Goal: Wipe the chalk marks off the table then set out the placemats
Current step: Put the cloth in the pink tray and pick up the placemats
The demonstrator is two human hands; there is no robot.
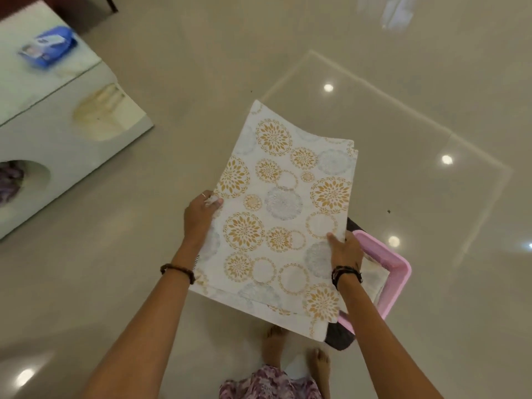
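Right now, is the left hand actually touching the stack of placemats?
Touching. The head view shows the left hand gripping the left edge of the placemats, thumb on top of the patterned surface and fingers underneath.

Blue pack (47, 46) blurred; basket (398, 272) pt. hidden

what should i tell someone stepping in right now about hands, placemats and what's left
Left hand grips the left edge of the placemat stack; it also seems to hold a small white wad, unclear what.
Right hand grips the stack's right edge, thumb on top.
The stack is held over the floor, above a pink basket.
The table is off to the left, with a blue packet on it.
No chalk marks are visible on it; the view is blurred.
No placemat is laid yet: carry the stack over and set them out.
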